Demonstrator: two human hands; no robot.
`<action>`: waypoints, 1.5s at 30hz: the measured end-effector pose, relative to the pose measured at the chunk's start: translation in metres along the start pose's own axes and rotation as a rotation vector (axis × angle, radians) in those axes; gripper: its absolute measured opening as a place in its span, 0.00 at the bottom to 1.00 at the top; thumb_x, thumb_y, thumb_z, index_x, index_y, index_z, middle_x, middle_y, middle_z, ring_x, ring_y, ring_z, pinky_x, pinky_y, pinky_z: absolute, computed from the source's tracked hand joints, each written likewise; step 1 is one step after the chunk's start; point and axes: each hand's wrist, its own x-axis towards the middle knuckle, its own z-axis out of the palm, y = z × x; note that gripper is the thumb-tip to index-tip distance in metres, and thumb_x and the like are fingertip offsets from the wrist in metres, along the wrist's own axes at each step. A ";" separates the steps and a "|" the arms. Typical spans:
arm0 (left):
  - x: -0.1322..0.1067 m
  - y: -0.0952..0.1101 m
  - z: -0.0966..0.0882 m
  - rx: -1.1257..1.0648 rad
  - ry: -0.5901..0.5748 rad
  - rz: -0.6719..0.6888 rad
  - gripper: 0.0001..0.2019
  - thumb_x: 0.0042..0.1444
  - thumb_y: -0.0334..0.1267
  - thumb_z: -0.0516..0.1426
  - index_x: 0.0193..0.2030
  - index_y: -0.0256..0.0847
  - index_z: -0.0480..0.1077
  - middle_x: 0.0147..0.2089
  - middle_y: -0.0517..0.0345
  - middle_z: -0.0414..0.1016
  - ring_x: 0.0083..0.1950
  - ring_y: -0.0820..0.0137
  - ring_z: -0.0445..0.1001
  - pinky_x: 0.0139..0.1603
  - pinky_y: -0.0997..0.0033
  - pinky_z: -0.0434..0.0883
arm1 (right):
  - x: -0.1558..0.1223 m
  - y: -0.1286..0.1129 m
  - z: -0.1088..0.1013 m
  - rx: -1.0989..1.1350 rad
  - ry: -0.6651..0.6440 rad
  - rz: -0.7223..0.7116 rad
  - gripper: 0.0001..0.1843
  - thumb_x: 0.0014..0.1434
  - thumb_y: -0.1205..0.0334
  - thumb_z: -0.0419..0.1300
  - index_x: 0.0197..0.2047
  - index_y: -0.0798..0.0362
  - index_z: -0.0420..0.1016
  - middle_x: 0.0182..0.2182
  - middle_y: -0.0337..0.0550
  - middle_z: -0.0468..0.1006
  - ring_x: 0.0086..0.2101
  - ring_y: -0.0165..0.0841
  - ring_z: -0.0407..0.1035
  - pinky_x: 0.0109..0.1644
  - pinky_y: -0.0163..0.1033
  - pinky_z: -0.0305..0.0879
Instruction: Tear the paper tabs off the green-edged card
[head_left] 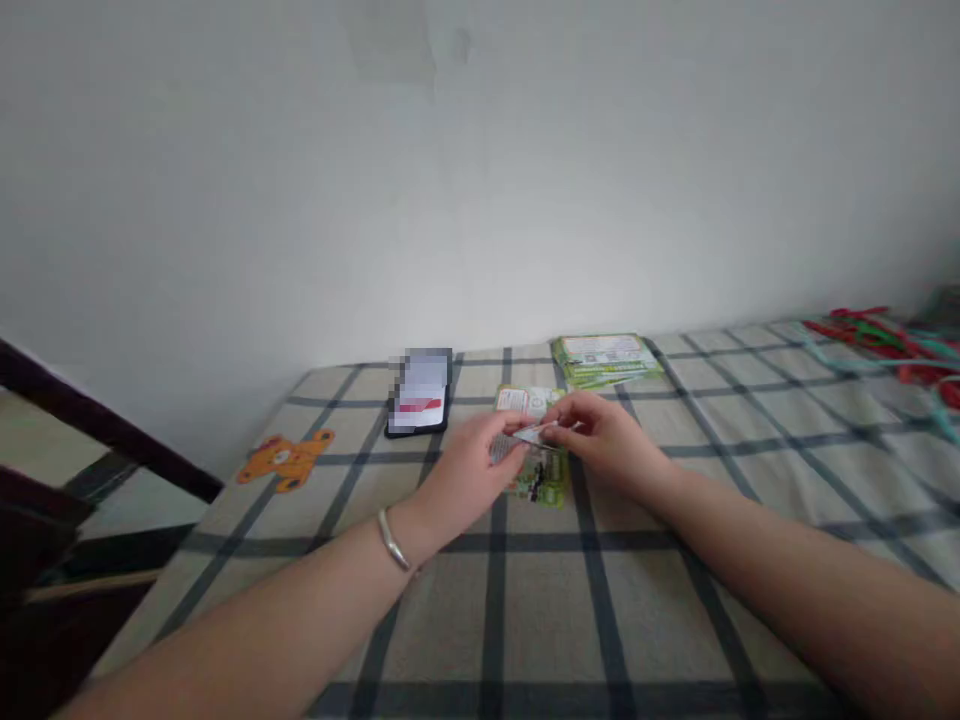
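Note:
Near the middle of the cloth, my left hand [478, 462] and my right hand [604, 440] meet, fingertips almost touching. Between them is a small folded piece of paper [527, 435], greyish white with print; both hands pinch it. My fingers cover part of it. Beneath it lies a green and white printed sheet [551, 490], partly hidden by my hands. A silver bangle [391, 540] circles my left wrist.
A phone [421, 395] with a lit screen lies left of my hands. A stack of green printed sheets [609, 358] rests by the wall. An orange bear cutout [285, 460] is at left. Tangled red, green and teal strips [885, 345] lie at far right. Checked cloth [457, 620] covers the surface.

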 end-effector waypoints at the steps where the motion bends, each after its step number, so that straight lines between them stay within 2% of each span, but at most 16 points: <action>1: 0.000 0.001 -0.001 -0.002 0.013 0.006 0.13 0.58 0.31 0.56 0.50 0.41 0.70 0.49 0.55 0.76 0.51 0.66 0.73 0.56 0.62 0.68 | 0.000 -0.001 0.001 0.030 0.000 -0.015 0.07 0.53 0.58 0.63 0.32 0.51 0.72 0.30 0.38 0.74 0.31 0.30 0.67 0.37 0.39 0.64; 5: -0.002 0.005 -0.004 -0.010 0.051 0.056 0.11 0.58 0.33 0.56 0.48 0.42 0.71 0.47 0.55 0.76 0.50 0.66 0.73 0.55 0.62 0.69 | 0.001 -0.003 0.004 0.151 -0.005 -0.054 0.06 0.53 0.60 0.63 0.33 0.51 0.71 0.29 0.36 0.73 0.31 0.30 0.68 0.38 0.38 0.65; 10: -0.004 0.003 -0.002 -0.019 0.049 0.118 0.13 0.58 0.31 0.56 0.50 0.43 0.69 0.49 0.57 0.75 0.51 0.68 0.72 0.56 0.65 0.68 | 0.001 -0.001 0.007 0.241 -0.015 -0.077 0.07 0.52 0.62 0.64 0.32 0.50 0.68 0.29 0.35 0.73 0.32 0.29 0.69 0.38 0.37 0.66; 14: -0.005 0.002 -0.001 -0.043 0.048 0.095 0.13 0.57 0.31 0.56 0.49 0.43 0.69 0.49 0.58 0.75 0.50 0.69 0.72 0.54 0.67 0.69 | 0.000 0.002 0.005 0.204 -0.025 -0.101 0.04 0.53 0.63 0.62 0.31 0.51 0.70 0.30 0.37 0.75 0.33 0.29 0.71 0.40 0.38 0.67; 17: -0.004 0.002 -0.001 -0.076 0.048 0.031 0.12 0.58 0.32 0.56 0.49 0.43 0.69 0.48 0.58 0.75 0.50 0.69 0.73 0.53 0.67 0.69 | -0.002 0.002 0.003 0.162 -0.019 -0.100 0.01 0.56 0.65 0.59 0.34 0.51 0.71 0.34 0.39 0.77 0.35 0.30 0.72 0.41 0.38 0.68; 21: -0.002 0.001 -0.001 -0.112 0.053 -0.037 0.11 0.58 0.33 0.56 0.48 0.43 0.69 0.48 0.57 0.75 0.49 0.68 0.73 0.52 0.66 0.69 | -0.007 -0.004 0.000 0.087 -0.016 -0.101 0.07 0.60 0.66 0.54 0.40 0.51 0.71 0.40 0.43 0.77 0.36 0.30 0.73 0.40 0.39 0.70; 26: -0.002 0.000 0.001 -0.131 0.049 -0.061 0.12 0.58 0.33 0.55 0.49 0.42 0.69 0.47 0.56 0.75 0.47 0.68 0.74 0.49 0.66 0.70 | -0.011 -0.011 -0.001 -0.095 -0.046 -0.212 0.10 0.57 0.66 0.60 0.43 0.50 0.69 0.39 0.43 0.75 0.37 0.31 0.73 0.35 0.36 0.70; 29: -0.002 0.001 0.000 -0.135 0.042 -0.052 0.11 0.59 0.35 0.55 0.49 0.41 0.69 0.48 0.54 0.75 0.47 0.68 0.73 0.49 0.66 0.71 | -0.010 -0.010 0.001 -0.080 -0.006 -0.212 0.12 0.56 0.67 0.60 0.44 0.50 0.67 0.41 0.43 0.74 0.36 0.30 0.73 0.34 0.35 0.70; 34: -0.003 0.001 -0.001 -0.176 0.002 -0.020 0.13 0.58 0.34 0.55 0.50 0.42 0.69 0.48 0.56 0.74 0.45 0.70 0.73 0.48 0.68 0.70 | -0.007 -0.006 0.003 -0.021 -0.002 -0.190 0.08 0.54 0.69 0.61 0.38 0.51 0.68 0.39 0.42 0.74 0.36 0.30 0.72 0.37 0.37 0.71; 36: -0.003 0.001 -0.001 -0.172 0.004 -0.008 0.13 0.58 0.33 0.55 0.50 0.42 0.69 0.47 0.56 0.74 0.46 0.69 0.73 0.49 0.67 0.70 | -0.006 -0.004 0.002 -0.008 -0.001 -0.218 0.06 0.54 0.70 0.61 0.36 0.51 0.69 0.38 0.42 0.74 0.37 0.31 0.72 0.39 0.38 0.70; 39: -0.003 0.001 -0.001 -0.139 0.007 -0.026 0.12 0.58 0.34 0.56 0.49 0.42 0.69 0.45 0.56 0.74 0.43 0.70 0.72 0.46 0.68 0.70 | -0.005 -0.003 0.001 -0.005 -0.007 -0.272 0.04 0.54 0.69 0.61 0.32 0.51 0.72 0.38 0.42 0.75 0.40 0.32 0.72 0.44 0.40 0.70; 42: -0.002 0.001 -0.001 -0.160 0.002 -0.040 0.12 0.58 0.36 0.56 0.50 0.42 0.69 0.43 0.56 0.74 0.40 0.71 0.72 0.42 0.70 0.71 | -0.005 -0.001 0.000 0.025 -0.020 -0.257 0.04 0.54 0.69 0.62 0.32 0.51 0.73 0.40 0.43 0.76 0.41 0.32 0.73 0.47 0.41 0.70; 45: -0.002 0.001 0.001 -0.231 -0.005 -0.043 0.12 0.58 0.35 0.56 0.50 0.41 0.68 0.42 0.56 0.73 0.41 0.71 0.72 0.42 0.70 0.72 | -0.006 0.000 0.001 0.093 -0.073 -0.206 0.03 0.55 0.68 0.61 0.33 0.51 0.73 0.42 0.44 0.77 0.42 0.33 0.74 0.49 0.42 0.70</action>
